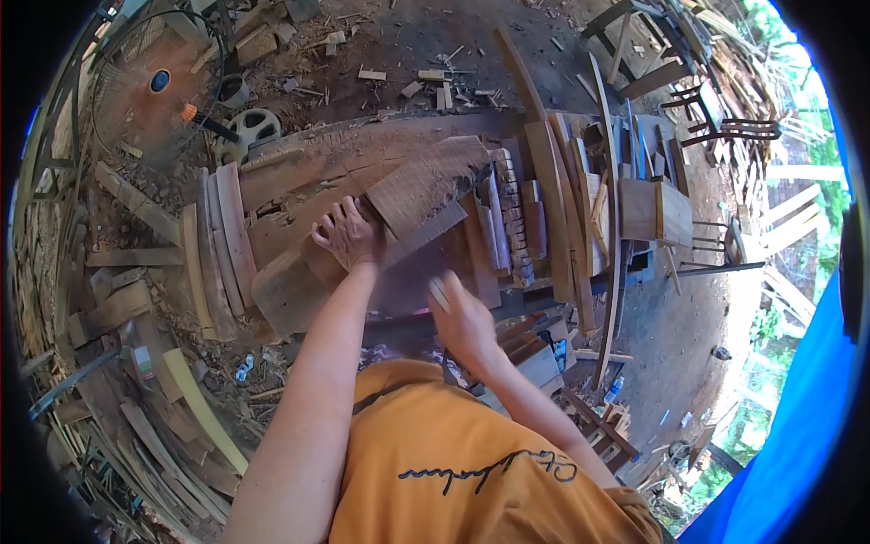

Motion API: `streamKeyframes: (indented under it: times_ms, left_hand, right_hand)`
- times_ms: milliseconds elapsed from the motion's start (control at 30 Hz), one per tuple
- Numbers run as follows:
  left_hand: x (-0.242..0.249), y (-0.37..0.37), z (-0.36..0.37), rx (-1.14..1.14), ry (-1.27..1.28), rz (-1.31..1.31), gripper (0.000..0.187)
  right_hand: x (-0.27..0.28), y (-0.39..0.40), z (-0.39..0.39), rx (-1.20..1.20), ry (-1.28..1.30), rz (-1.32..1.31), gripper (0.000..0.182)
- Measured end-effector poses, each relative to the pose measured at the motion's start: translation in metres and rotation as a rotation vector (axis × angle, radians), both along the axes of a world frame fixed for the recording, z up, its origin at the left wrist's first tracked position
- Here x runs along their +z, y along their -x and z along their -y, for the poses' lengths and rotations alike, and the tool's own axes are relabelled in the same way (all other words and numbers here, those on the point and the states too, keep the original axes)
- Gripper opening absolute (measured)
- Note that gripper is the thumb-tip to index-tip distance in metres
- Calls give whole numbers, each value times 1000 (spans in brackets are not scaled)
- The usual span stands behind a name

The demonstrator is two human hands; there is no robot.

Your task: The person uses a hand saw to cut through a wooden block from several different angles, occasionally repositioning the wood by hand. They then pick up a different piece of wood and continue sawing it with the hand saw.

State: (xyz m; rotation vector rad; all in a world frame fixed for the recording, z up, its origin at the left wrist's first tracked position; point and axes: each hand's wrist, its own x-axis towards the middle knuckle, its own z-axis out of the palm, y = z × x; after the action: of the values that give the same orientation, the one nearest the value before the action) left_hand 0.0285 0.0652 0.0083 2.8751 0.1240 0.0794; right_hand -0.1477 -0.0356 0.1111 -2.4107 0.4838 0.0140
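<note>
One rough-edged board (426, 184), left hand (350, 238) at left end, fingers spread, right hand (464, 319) nearside, fingers curled, hold unclear.

A broad board (430, 186) is laid over the workbench (294, 177), its left end covered by the left hand (349, 236); the right hand (462, 317) is held nearer the body, to the right. The board is flanked by curved slats (235, 240) on the left and planks (551, 208) on the right. Beyond the bench, scraps (444, 95) are strewn on the ground (408, 50), with a fan (160, 82) placed far left and a chair (710, 111) far right.
</note>
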Motion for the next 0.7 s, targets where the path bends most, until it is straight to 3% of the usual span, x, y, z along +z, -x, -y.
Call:
streamKeyframes:
  times_ms: [33, 133, 333, 433, 500, 567, 700]
  left_hand:
    - [-2, 2, -1, -5, -11, 1, 31]
    - [-1, -2, -4, -12, -60, 23, 31]
    - [3, -1, 3, 9, 47, 35, 28]
    - [-4, 2, 0, -11, 29, 45, 29]
    - [-7, 0, 0, -16, -1, 75, 29]
    - [-4, 1, -1, -12, -30, 60, 28]
    - [0, 5, 2, -81, -21, 59, 26]
  right_hand:
    - [-22, -30, -7, 5, -2, 74, 30]
    - [-33, -72, -16, 30, -14, -52, 27]
    - [34, 28, 1, 0, -20, -53, 27]
    - [29, 36, 3, -17, -18, -76, 28]
    - [-10, -16, -5, -15, -32, 78, 27]
    - [-35, -74, -16, 16, -18, -40, 26]
    - [-25, -58, -15, -10, -53, 19, 25]
